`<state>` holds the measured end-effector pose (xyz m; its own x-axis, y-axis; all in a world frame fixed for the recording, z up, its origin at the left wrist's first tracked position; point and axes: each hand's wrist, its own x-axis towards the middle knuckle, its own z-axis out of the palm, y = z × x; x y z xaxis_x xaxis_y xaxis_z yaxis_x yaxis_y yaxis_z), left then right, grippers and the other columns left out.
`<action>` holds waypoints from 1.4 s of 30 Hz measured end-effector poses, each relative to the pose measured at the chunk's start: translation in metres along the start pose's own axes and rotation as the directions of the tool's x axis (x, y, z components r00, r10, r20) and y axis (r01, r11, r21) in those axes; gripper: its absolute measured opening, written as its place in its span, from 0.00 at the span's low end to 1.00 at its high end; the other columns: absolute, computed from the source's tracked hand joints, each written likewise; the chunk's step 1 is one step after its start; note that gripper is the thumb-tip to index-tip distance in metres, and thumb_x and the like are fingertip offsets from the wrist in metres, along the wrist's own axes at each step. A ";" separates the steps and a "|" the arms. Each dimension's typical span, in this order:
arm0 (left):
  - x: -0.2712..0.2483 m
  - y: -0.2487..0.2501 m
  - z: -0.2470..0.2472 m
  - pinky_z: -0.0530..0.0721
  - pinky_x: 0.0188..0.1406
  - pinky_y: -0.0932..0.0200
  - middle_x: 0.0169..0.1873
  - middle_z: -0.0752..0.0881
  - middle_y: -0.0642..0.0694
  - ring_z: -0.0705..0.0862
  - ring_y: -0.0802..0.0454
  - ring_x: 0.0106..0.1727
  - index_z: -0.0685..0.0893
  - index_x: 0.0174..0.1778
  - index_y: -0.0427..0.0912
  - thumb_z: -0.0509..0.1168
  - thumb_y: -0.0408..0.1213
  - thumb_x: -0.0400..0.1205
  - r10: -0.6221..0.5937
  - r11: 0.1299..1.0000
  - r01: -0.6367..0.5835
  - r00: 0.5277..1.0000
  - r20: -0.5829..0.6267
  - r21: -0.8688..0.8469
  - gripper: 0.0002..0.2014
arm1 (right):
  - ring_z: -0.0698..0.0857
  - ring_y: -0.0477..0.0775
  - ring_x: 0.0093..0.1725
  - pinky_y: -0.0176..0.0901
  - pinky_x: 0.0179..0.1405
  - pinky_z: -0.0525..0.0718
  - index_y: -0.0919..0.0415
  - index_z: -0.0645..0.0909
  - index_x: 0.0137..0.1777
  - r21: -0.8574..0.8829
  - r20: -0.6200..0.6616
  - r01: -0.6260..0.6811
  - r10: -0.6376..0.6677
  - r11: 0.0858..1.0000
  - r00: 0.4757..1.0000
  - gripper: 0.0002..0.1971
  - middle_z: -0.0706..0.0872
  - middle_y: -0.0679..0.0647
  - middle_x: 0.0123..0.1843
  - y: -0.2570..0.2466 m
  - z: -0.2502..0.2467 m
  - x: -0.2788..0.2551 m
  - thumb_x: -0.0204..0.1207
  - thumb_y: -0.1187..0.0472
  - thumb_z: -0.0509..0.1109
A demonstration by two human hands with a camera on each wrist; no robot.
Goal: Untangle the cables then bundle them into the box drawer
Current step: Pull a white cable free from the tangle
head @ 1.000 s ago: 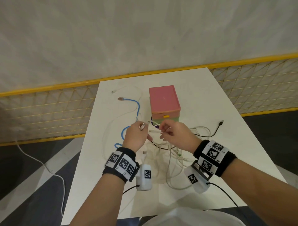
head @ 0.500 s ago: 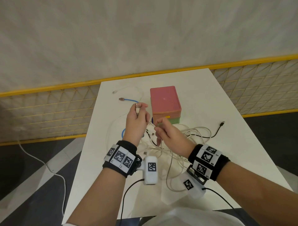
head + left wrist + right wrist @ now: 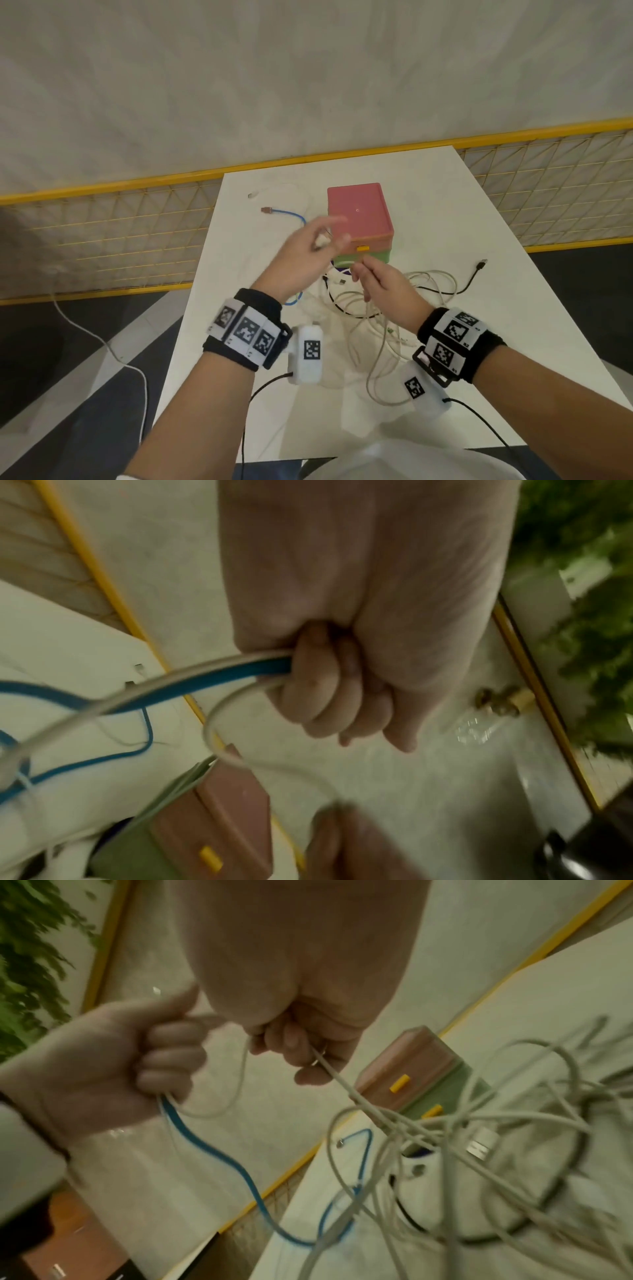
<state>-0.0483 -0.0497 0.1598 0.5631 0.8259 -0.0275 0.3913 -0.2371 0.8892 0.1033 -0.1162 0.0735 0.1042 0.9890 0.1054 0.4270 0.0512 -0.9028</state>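
A tangle of white cables [image 3: 376, 308] lies on the white table [image 3: 445, 212] in front of a box [image 3: 356, 212] with a pink top and a green drawer [image 3: 375, 257]. My left hand [image 3: 315, 245] is raised, blurred, before the box. In the left wrist view it [image 3: 325, 696] grips a blue cable [image 3: 205, 685] and a white cable [image 3: 219, 723] in a fist. My right hand [image 3: 373, 284] hovers just right of it, over the tangle. In the right wrist view it [image 3: 301, 1047] pinches a white cable [image 3: 342, 1085] that runs down into the tangle [image 3: 479, 1150].
A black cable [image 3: 476, 274] trails right of the tangle, its plug near the table's right edge. The blue cable's end [image 3: 267, 210] and a white plug [image 3: 252, 195] lie at the far left. A yellow mesh fence [image 3: 102, 240] runs behind the table.
My left hand has risen and swung right towards the box, lifting the blue and white cables. The right hand has stayed over the tangle.
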 end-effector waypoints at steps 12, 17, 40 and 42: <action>0.020 -0.026 -0.032 0.72 0.36 0.56 0.28 0.78 0.55 0.73 0.55 0.29 0.82 0.45 0.42 0.59 0.50 0.87 -0.011 0.996 0.057 0.849 -0.529 0.071 0.15 | 0.67 0.40 0.26 0.30 0.31 0.67 0.59 0.72 0.41 0.004 0.052 0.049 -0.049 0.999 0.997 0.13 0.72 0.37 0.25 0.010 -0.010 0.002 0.87 0.59 0.54; 0.003 -0.029 0.002 0.74 0.30 0.70 0.30 0.78 0.59 0.76 0.63 0.25 0.79 0.67 0.55 0.60 0.44 0.87 0.220 0.962 -0.156 0.929 -0.298 0.224 0.12 | 0.68 0.40 0.27 0.28 0.30 0.67 0.63 0.74 0.43 0.002 0.011 0.089 -0.089 0.996 0.996 0.12 0.71 0.39 0.26 0.003 -0.004 0.004 0.86 0.60 0.55; 0.003 -0.035 0.025 0.68 0.26 0.56 0.20 0.71 0.52 0.69 0.57 0.22 0.76 0.41 0.47 0.61 0.56 0.84 0.117 0.893 -0.104 0.993 -0.003 0.438 0.16 | 0.77 0.46 0.37 0.32 0.39 0.74 0.61 0.74 0.49 -0.098 0.097 0.189 -0.179 0.977 0.979 0.10 0.79 0.51 0.38 0.015 -0.006 0.009 0.86 0.60 0.54; 0.006 -0.029 0.010 0.69 0.25 0.59 0.21 0.72 0.52 0.67 0.57 0.20 0.74 0.37 0.49 0.63 0.53 0.84 0.168 0.931 -0.092 0.967 -0.191 0.354 0.14 | 0.73 0.42 0.33 0.32 0.36 0.72 0.54 0.70 0.45 -0.126 0.117 0.148 -0.133 0.981 0.984 0.09 0.74 0.46 0.35 0.025 -0.010 0.009 0.87 0.58 0.52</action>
<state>-0.0488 -0.0429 0.1289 0.4715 0.8564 0.2103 0.5697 -0.4779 0.6686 0.1239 -0.1071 0.0560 -0.0594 0.9827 0.1755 0.5478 0.1790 -0.8172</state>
